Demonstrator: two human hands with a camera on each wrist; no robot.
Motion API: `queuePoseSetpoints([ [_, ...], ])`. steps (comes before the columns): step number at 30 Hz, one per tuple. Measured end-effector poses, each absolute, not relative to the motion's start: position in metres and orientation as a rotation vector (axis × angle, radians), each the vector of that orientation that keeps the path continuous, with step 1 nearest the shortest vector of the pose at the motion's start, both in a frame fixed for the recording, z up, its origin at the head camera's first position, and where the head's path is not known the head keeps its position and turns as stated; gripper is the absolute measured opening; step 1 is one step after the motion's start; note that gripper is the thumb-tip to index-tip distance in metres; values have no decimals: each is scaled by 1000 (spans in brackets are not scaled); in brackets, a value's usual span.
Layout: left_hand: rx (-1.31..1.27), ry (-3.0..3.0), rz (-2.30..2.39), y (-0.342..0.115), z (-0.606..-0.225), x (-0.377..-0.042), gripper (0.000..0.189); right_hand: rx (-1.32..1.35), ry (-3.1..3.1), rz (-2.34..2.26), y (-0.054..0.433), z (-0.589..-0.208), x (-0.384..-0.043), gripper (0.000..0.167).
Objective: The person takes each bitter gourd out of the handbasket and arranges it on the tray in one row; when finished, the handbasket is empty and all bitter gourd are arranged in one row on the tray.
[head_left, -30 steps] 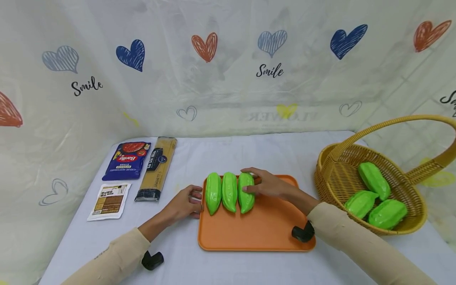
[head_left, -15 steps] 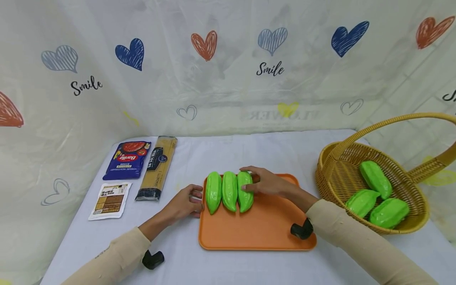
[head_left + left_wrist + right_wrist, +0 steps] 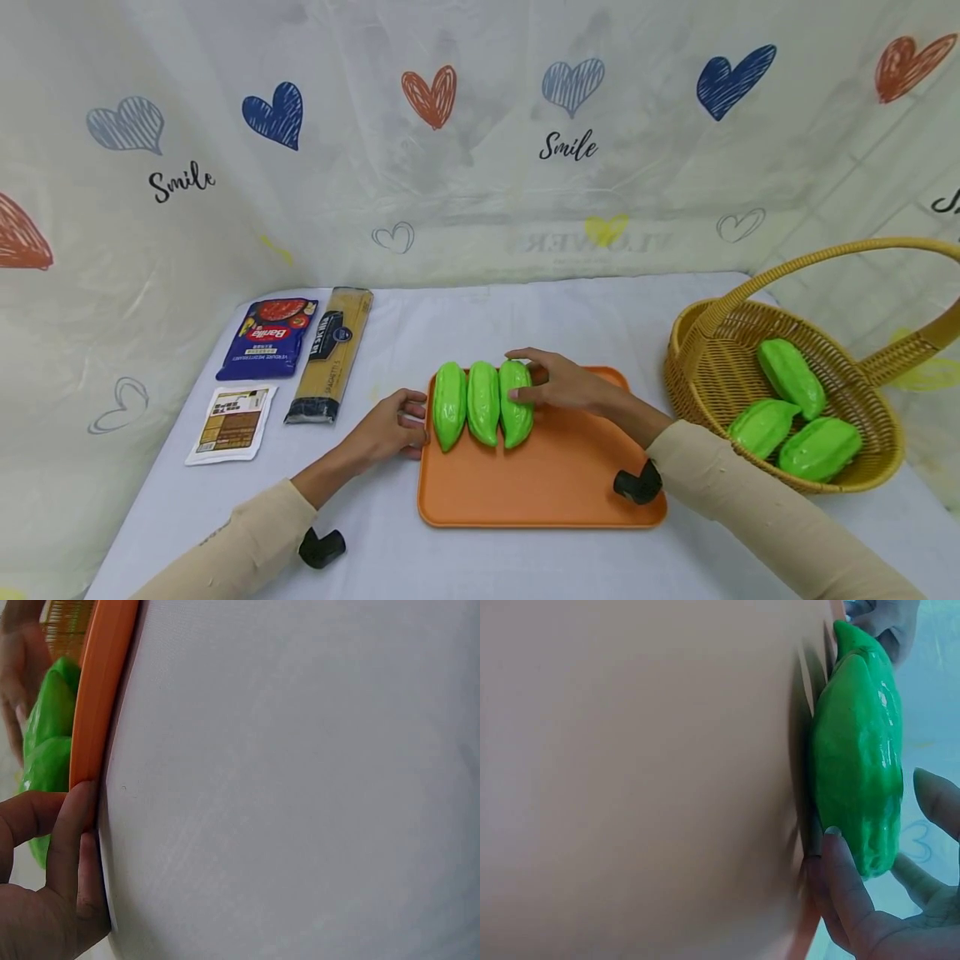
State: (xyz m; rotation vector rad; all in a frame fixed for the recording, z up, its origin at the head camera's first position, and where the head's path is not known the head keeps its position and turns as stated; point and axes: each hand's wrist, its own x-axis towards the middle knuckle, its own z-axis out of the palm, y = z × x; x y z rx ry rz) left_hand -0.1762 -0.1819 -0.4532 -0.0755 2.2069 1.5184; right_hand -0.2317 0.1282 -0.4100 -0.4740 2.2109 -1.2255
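On the orange tray, three glossy green ribbed fruits, star-fruit-like, lie side by side along its left part: a left one, a middle one and a right one. My right hand is at the right fruit's far end. In the right wrist view, its fingers touch that fruit low on its side, while the thumb stands apart from it. At the tray's left edge my left hand holds the rim; the left wrist view shows the curled fingers against it.
To the right stands a wicker basket with a tall handle, holding three more green fruits. At the left lie a blue Barilla pouch, a spaghetti pack and a white-and-brown packet. A heart-printed cloth hangs behind the table.
My right hand and the right fruit have shifted slightly left, nearer the middle fruit, between the first frame and the second. Since then little has moved; my left hand stays at the rim.
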Motion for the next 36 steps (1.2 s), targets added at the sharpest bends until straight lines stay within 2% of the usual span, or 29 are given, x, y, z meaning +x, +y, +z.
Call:
queuePoseSetpoints([
  [17, -79, 2204, 1524, -181, -452, -175, 61, -500, 2219, -1224, 145, -409, -231, 75],
  [36, -69, 2218, 1521, -181, -453, -174, 61, -624, 2309, -1207, 183, -380, -216, 69],
])
